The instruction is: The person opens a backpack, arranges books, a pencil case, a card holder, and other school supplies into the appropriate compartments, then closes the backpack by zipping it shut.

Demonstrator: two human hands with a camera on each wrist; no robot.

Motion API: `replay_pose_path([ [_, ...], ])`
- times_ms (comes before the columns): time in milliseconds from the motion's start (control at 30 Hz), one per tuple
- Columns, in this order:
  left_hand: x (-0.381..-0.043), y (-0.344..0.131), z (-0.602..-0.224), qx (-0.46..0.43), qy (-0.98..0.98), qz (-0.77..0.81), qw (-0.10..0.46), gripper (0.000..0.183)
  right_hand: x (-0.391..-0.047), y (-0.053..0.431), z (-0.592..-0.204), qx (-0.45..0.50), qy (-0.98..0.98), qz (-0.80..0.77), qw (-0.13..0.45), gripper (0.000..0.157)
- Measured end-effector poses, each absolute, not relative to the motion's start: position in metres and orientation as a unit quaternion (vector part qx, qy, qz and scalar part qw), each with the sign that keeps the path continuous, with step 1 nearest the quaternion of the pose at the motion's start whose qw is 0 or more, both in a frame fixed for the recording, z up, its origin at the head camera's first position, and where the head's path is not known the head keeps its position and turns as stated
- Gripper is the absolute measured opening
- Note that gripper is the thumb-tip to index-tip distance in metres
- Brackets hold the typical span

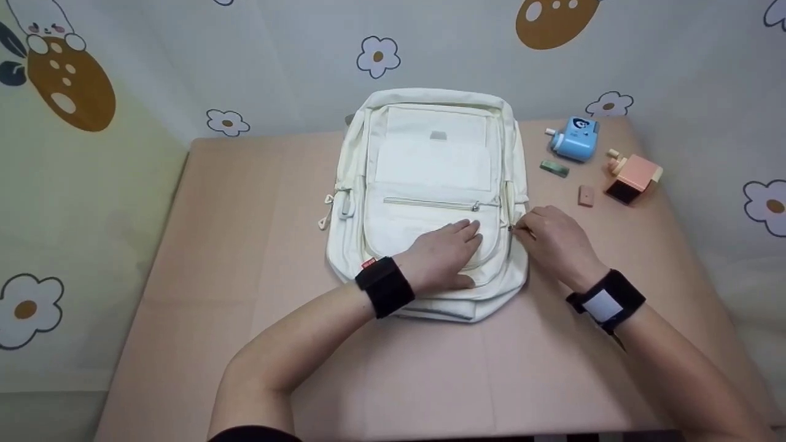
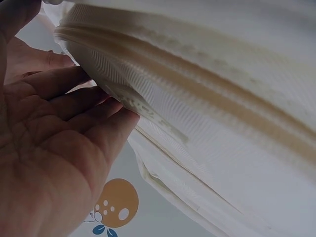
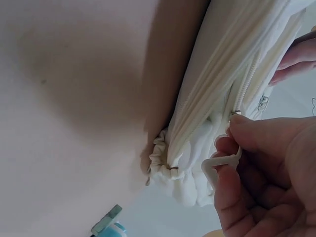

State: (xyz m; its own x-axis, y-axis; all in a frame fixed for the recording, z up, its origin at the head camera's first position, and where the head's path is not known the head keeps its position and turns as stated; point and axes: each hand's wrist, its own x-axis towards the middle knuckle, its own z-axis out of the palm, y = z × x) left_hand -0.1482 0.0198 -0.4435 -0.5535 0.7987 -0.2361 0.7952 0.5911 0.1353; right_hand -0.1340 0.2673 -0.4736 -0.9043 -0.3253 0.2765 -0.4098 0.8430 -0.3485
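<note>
A cream-white backpack [image 1: 433, 162] lies on the table, its front pocket facing up. My left hand [image 1: 443, 255] rests on the lower front of it with the fingers extended; in the left wrist view those fingers touch the fabric beside a zipper [image 2: 197, 94]. At the bag's right side, my right hand [image 1: 556, 242] pinches a zipper pull [image 3: 219, 162] between thumb and fingers. The right wrist view shows the pull as a pale loop, partly covered by the fingers. A zipper track [image 3: 248, 81] runs up along the side from there.
Right of the backpack stand a blue pencil sharpener [image 1: 576, 140] with a crank and a pink-and-black one [image 1: 634, 178]. Near them lie a small green block [image 1: 554, 169] and a small pink block [image 1: 586, 196]. A patterned curtain [image 1: 295, 67] hangs behind the table [image 1: 245, 233].
</note>
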Motion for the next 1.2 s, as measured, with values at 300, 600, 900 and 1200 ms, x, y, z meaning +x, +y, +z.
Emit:
replay_pose_path([
  [300, -0.148, 0.016, -0.441, 0.448, 0.88, 0.025, 0.157, 0.083, -0.135, 0.264, -0.473, 0.174, -0.964, 0.178, 0.092, 0.005],
  [600, -0.149, 0.015, -0.441, 0.451, 0.877, 0.042, 0.159, 0.083, -0.135, 0.264, -0.471, 0.178, -0.966, 0.153, 0.107, 0.009],
  [900, -0.151, 0.012, -0.44, 0.451, 0.875, 0.082, 0.157, 0.046, -0.136, 0.267, -0.469, 0.166, -0.968, 0.153, 0.113, 0.01],
  [1200, -0.133, 0.007, -0.436, 0.474, 0.875, 0.042, 0.092, 0.031, -0.134, 0.267, -0.472, 0.176, -0.964, 0.15, 0.134, 0.009],
])
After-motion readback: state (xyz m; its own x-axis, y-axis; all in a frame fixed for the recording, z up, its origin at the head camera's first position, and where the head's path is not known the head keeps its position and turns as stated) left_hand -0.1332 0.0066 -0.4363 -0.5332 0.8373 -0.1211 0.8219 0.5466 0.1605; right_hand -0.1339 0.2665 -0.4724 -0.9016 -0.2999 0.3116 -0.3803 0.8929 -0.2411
